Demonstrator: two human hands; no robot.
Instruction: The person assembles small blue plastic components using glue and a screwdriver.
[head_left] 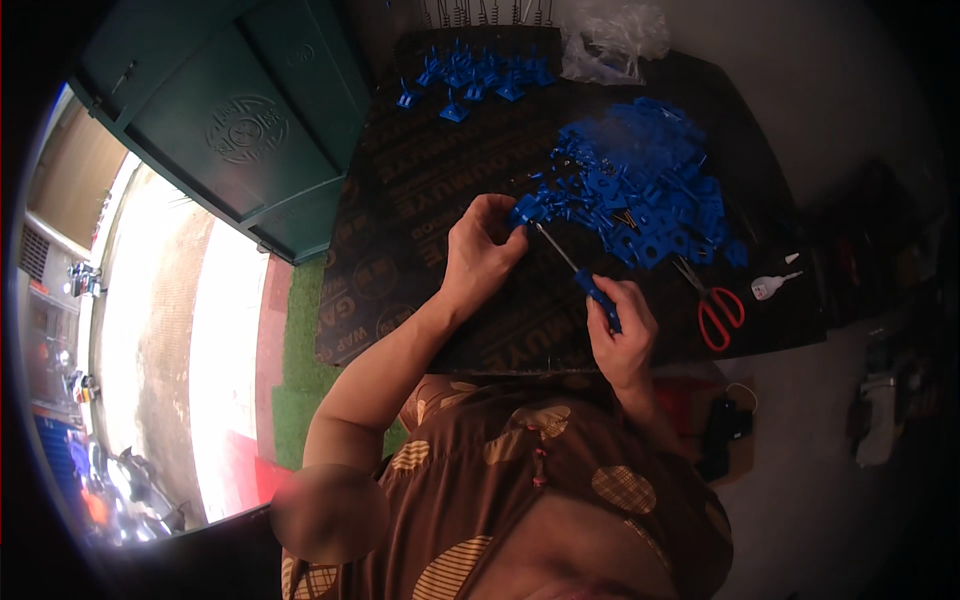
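My left hand [483, 252] pinches a small blue plastic part [528, 209] over the middle of the dark table. In my right hand [625, 335] is a screwdriver [590, 285], gripped by its blue handle. Its metal shaft slants up and left, with the tip close to the blue part; whether they touch I cannot tell. Just beyond and to the right lies a heap of blue plastic pieces [640, 165], small and flat ones mixed. A few brass-coloured screws [625, 217] rest among them.
Red-handled scissors [722, 315] and a small white bottle [768, 287] lie at the right of the table [430, 175]. Several blue pieces with upright pins [475, 75] stand at the far left, near a clear plastic bag [615, 40]. A green metal door [290, 110] is to the left.
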